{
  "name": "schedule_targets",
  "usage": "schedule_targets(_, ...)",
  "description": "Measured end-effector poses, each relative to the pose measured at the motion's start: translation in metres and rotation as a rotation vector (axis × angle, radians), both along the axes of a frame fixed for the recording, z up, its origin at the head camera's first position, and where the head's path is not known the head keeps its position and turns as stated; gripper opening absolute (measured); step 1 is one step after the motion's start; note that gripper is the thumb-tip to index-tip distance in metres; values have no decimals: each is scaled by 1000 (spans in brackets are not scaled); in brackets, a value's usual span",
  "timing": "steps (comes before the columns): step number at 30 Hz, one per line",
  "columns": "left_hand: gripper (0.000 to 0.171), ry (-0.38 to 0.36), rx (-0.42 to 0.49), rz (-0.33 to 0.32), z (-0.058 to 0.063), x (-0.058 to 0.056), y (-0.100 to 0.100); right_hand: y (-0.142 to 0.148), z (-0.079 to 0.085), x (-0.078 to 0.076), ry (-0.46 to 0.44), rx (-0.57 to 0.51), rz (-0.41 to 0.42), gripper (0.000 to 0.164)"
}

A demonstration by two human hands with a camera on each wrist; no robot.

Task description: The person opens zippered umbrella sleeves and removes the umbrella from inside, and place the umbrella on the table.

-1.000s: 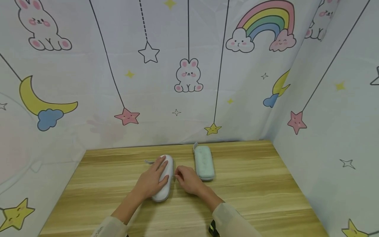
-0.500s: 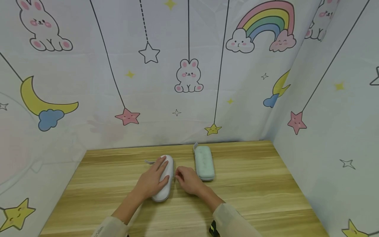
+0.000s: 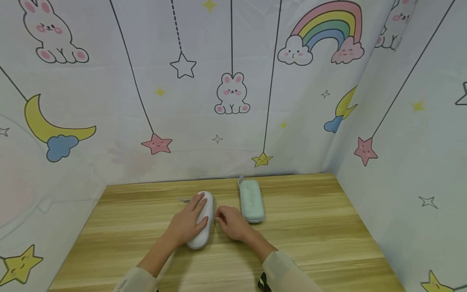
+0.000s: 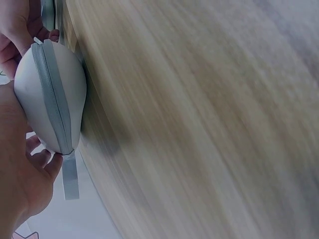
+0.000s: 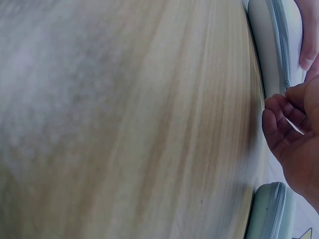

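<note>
A white zip case [image 3: 198, 241] lies on the table, its long side running away from me. My left hand [image 3: 185, 224] lies over it from the left, fingers on its upper part and thumb on top near its right edge. The left wrist view shows those fingertips bent down over the side by the grey zipper [image 4: 54, 94]. My right hand [image 3: 232, 223] is at the case's right side, thumb and curled fingers pinching at the small zipper pull [image 4: 38, 41]. The fingertips mostly cover the pull in the right wrist view [image 5: 287, 88]. The zipper looks closed where it shows.
A pale green zip case [image 3: 251, 200] with a loop strap lies just right of my right hand. A grey strap [image 3: 184, 199] sticks out left from the white case. Beyond the wooden table [image 3: 310, 235] hangs a printed cloth backdrop [image 3: 193, 158] on several sides.
</note>
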State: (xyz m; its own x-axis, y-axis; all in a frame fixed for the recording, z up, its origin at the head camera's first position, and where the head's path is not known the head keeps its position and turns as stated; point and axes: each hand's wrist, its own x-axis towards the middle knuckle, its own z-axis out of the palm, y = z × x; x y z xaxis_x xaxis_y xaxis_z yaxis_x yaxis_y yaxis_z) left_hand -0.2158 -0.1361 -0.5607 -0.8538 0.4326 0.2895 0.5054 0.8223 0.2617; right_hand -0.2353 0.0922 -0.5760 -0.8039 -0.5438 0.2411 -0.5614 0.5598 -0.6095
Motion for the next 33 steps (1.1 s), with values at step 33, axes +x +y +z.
schedule_targets(33,64,-14,5,-5,1,1,-1,-1,5,5,3,-10,23,10)
